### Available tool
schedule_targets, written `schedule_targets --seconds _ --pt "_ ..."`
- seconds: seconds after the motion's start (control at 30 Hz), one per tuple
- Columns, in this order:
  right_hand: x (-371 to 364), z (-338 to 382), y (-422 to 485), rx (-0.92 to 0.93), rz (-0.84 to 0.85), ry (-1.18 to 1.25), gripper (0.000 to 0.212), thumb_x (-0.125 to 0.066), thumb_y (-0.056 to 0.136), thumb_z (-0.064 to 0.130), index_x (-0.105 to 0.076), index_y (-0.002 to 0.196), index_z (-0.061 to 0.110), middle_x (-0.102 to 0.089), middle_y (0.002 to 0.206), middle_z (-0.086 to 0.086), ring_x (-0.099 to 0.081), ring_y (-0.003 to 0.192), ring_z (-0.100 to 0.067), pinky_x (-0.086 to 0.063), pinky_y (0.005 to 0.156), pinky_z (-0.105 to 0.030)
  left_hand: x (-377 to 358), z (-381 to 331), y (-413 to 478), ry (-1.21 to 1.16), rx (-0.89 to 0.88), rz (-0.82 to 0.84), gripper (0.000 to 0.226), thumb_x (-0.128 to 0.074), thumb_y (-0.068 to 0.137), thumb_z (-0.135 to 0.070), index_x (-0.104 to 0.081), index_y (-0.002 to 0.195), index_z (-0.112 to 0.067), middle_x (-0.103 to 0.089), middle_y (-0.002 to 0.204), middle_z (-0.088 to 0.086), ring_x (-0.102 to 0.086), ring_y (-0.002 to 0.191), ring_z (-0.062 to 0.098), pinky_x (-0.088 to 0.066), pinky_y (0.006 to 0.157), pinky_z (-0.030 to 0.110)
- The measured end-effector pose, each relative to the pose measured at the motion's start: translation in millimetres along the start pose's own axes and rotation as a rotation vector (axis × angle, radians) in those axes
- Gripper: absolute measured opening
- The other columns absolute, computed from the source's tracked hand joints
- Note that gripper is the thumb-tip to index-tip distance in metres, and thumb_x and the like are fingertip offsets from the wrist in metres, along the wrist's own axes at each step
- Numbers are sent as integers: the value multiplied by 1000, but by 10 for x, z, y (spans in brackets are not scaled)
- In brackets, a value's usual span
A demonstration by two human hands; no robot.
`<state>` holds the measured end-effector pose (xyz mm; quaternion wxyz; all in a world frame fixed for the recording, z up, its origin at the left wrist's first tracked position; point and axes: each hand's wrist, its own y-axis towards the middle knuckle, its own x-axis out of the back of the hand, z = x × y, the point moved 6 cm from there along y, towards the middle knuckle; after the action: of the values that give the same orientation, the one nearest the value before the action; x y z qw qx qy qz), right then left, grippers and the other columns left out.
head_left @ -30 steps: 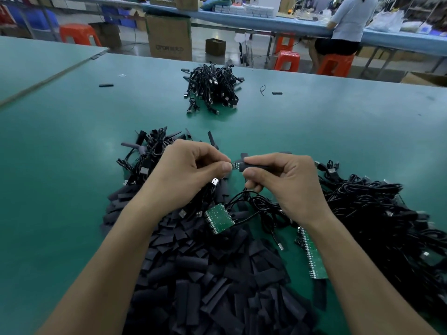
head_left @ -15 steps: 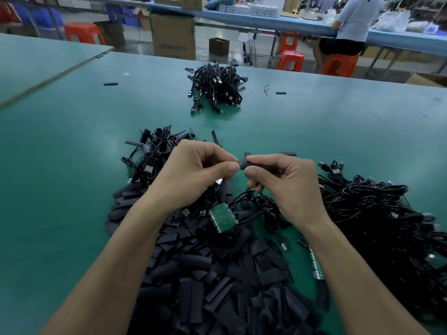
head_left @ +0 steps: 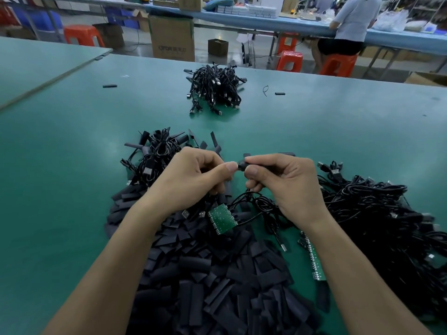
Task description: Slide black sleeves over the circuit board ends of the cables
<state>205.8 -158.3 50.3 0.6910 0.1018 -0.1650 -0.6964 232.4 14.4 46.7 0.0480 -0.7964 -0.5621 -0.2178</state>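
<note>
While my left fingers (head_left: pixel 227 167) pinch the end of the cable (head_left: pixel 262 204) at the sleeve (head_left: pixel 242 164) my right fingers (head_left: pixel 254 171) pinch, skew could jam it.

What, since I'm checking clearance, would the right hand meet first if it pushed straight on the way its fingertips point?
Probably the left hand: the right hand pinches a black sleeve aimed at the left thumb tip, almost touching, though depth is unclear.

A cardboard box (head_left: pixel 172 37) and orange stools (head_left: pixel 289 60) (one seating a person (head_left: pixel 352 18)) stand beyond the green table (head_left: pixel 60 153).
</note>
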Motion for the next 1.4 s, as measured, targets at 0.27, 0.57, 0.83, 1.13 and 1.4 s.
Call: schedule_targets --seconds 0.27,0.57,0.83,1.13,1.4 --pt "6 50 -5 -17 52 -6 17 -75 80 0 -75 91 13 -75 73 -2 -70 61 -17 -58 61 -24 -18 -73 -23 94 -71 33 23 -66 94 -37 -72 78 -23 -73 66 -4 -63 61 37 -49 53 39" --pt "10 32 -25 -4 -15 -24 30 -79 75 18 -73 104 22 -77 82 1 -69 66 -11 -55 67 -20 -116 -94 -19 83 -69 110 23 -56 102 -24 -75 91 -20 -75 77 -5 -67 68 21 -55 63 38" --pt "68 18 -79 37 -241 -6 32 -79 82 12 -72 107 31 -77 83 4 -73 70 -15 -57 71 -22 -107 -84 -12 99 -65 55 18 -59 100 -24 -76 92 -24 -76 77 -11 -71 72 12 -59 72 30" --pt "-9 83 -121 46 -243 -142 38 -79 81 26 -66 114 38 -78 83 9 -74 70 -12 -61 79 -37 -104 -69 -2 62 -88 -16 20 -59 101 -21 -75 89 -20 -74 72 -10 -69 64 8 -52 61 17" --pt "7 194 -41 75 -312 -61 19 -74 89 11 -72 98 28 -75 72 3 -72 61 -17 -58 63 -26 -164 -98 -12 -4 -49 18 24 -57 102 -21 -73 85 -18 -73 69 -4 -63 60 11 -52 59 24"
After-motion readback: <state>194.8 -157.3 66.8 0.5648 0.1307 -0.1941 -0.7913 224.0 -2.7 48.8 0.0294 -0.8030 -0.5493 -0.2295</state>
